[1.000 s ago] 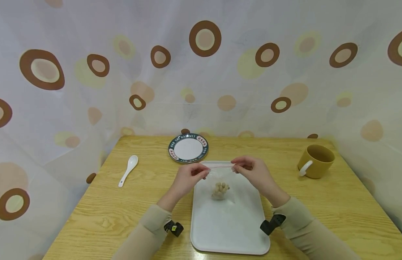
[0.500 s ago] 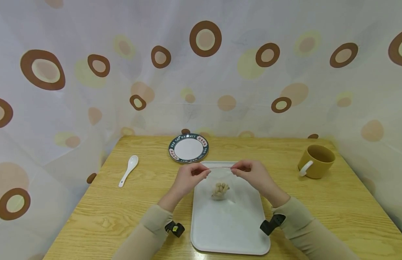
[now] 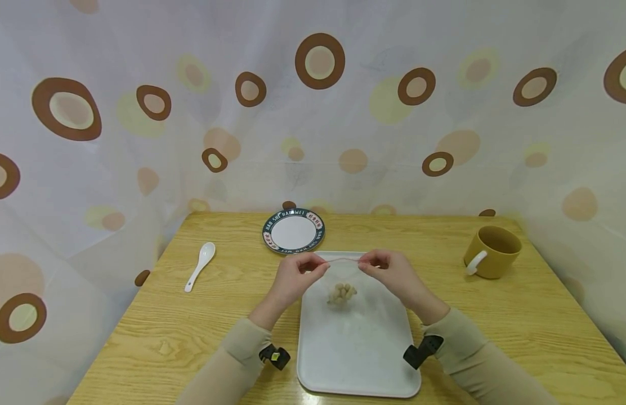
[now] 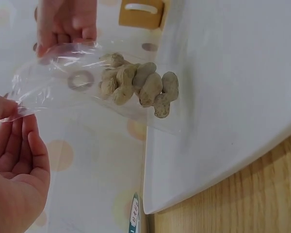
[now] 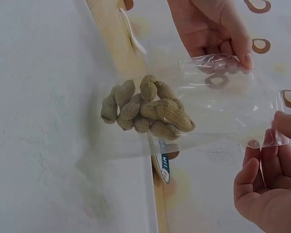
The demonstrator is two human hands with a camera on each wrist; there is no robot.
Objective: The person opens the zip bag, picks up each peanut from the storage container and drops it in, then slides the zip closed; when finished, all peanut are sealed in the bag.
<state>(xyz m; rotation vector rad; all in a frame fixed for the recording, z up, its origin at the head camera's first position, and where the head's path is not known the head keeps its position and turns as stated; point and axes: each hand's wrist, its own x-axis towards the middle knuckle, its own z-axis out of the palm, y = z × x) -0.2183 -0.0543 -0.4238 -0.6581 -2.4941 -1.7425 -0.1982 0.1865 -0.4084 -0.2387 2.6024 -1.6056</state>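
A clear zip bag [image 4: 53,85] with several unshelled peanuts [image 5: 155,109] in its bottom hangs upright over the white tray [image 3: 357,360]. My left hand [image 3: 293,275] pinches one top corner of the bag between thumb and fingers. The opposite top corner is pinched by my right hand [image 3: 394,273]. Between the two hands the bag's reddish top edge runs across, slightly bowed. In both wrist views the peanuts lie bunched at the lower end, close to the tray surface; whether the bag touches the tray I cannot tell.
Behind the tray lies a round plate [image 3: 294,232] with a dark green patterned rim. A white spoon [image 3: 200,265] rests on the wooden table [image 3: 232,236] at the left. At the right stands a mustard-yellow mug [image 3: 491,253] with a white handle. A patterned curtain surrounds the table.
Both hands have drawn slightly closer together along the bag's top edge, which now bows instead of lying straight. The peanuts have shifted slightly to the left. Both corners are still pinched.
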